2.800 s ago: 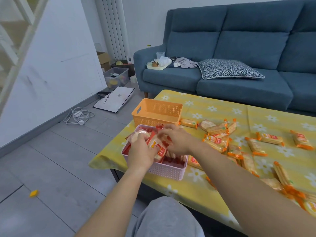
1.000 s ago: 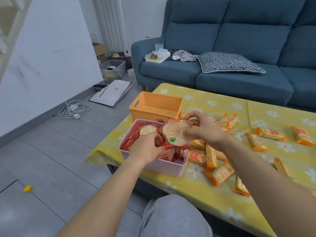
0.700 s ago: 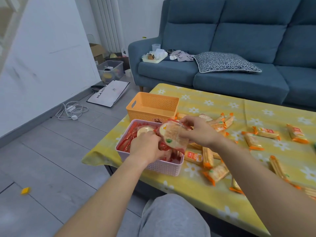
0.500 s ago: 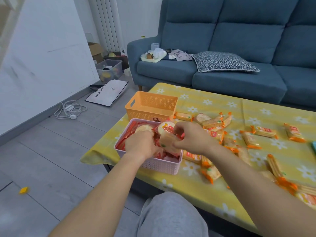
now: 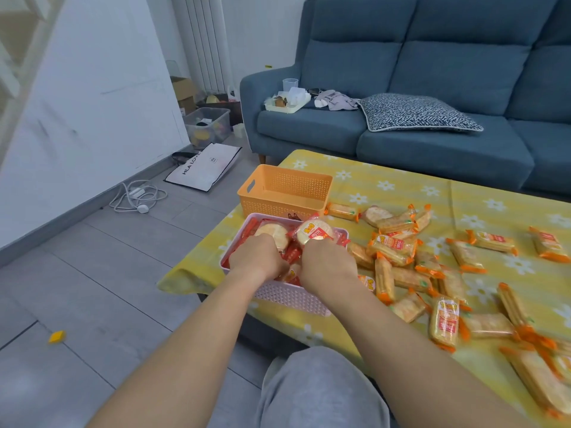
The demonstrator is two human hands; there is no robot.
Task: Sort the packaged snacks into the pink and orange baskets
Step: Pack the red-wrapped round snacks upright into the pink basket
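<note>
Head | pink basket (image 5: 290, 296): red-wrapped round snacks (image 5: 313, 233) | orange basket (image 5: 282, 193): perforated

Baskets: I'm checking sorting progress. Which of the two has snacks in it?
The pink basket, the nearer one: red-wrapped snacks fill it, and the left hand and right hand reach into it. The orange basket behind it shows none in its visible part.

The letters "HLA LOV" can be read on the white bag (image 5: 205, 168) on the floor. The words on the snack packs (image 5: 445, 319) are too small to be read.
</note>
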